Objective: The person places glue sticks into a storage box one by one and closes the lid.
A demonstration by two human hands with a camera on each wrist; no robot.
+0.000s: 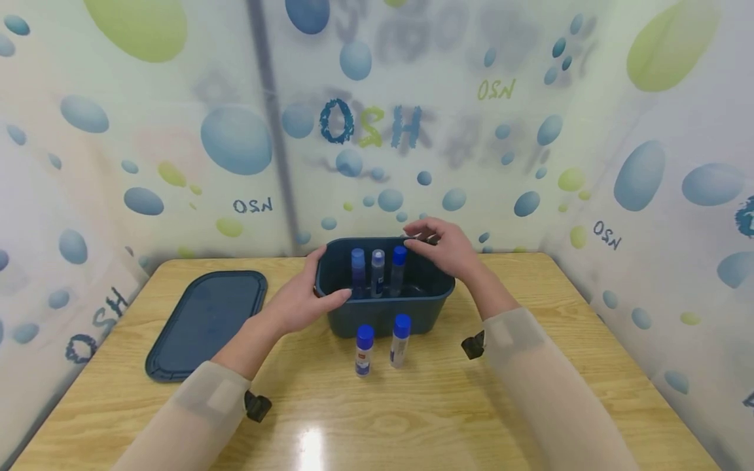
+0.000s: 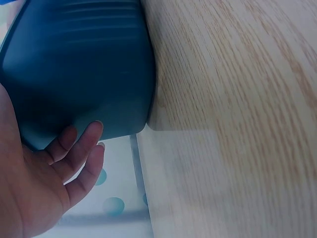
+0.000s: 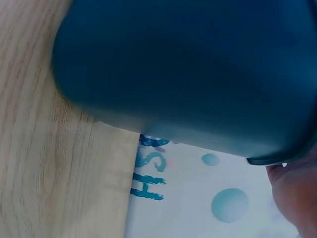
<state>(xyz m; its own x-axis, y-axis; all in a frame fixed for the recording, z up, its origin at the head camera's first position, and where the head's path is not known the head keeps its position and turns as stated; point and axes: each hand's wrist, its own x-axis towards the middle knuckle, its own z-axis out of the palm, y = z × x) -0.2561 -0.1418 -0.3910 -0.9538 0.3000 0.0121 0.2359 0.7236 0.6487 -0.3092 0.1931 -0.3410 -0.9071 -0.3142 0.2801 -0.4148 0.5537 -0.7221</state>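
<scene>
Left hand point(image 1: 297, 301) grips the bin point(image 1: 383, 319) at one end; right hand point(image 1: 446, 250) grip cannot be confirmed. Bin seems stiff, light: grasp opposite ends.

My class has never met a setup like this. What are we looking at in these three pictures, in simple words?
No machine here: a person works bare-handed. The wide picture comes from a camera on the head; the other two from cameras on the left and right wrists. On the table stand a bin and, in front of it, two tubes; a lid lies to the left. Three more tubes stand inside the bin. The left hand holds the bin's left end, thumb over the front rim. The right hand is at the back right rim; whether it grips is hard to tell.
</scene>
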